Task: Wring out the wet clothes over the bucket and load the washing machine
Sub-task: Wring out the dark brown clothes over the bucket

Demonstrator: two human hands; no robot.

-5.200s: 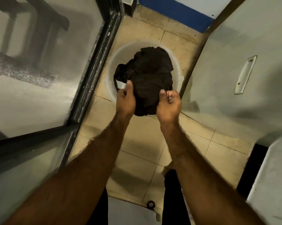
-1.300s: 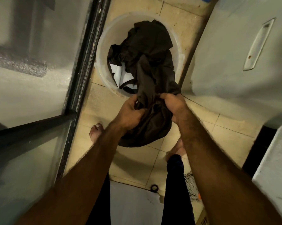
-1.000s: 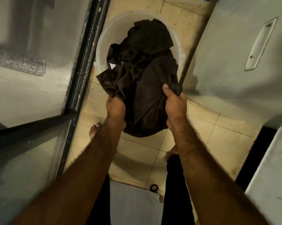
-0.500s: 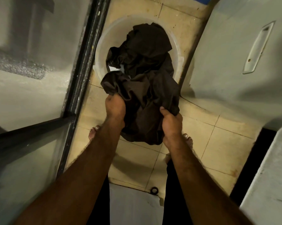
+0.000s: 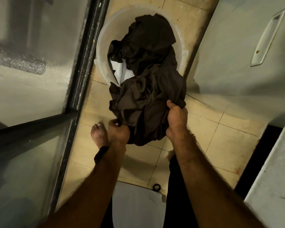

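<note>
Okay, my left hand [image 5: 118,131] pinches the dark garment [image 5: 146,99] at its near hem, my right hand [image 5: 176,119] clenches its right edge. The cloth stretches away from me, its far end heaped in the white bucket [image 5: 105,37] ahead of both hands.

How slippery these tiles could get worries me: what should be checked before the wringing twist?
1. Left hand grips the cloth: ok, its fingers pinch the lower edge.
2. Right hand grips the cloth: ok, its fingers are curled round a fold.
3. Held bunch over the bucket: not ok. It seems to hang over the tiles; only the far end lies in the bucket.
4. Foot away from drips: not ok, it stands bare beside the bunch.
5. How wet the cloth is: cannot tell.
</note>
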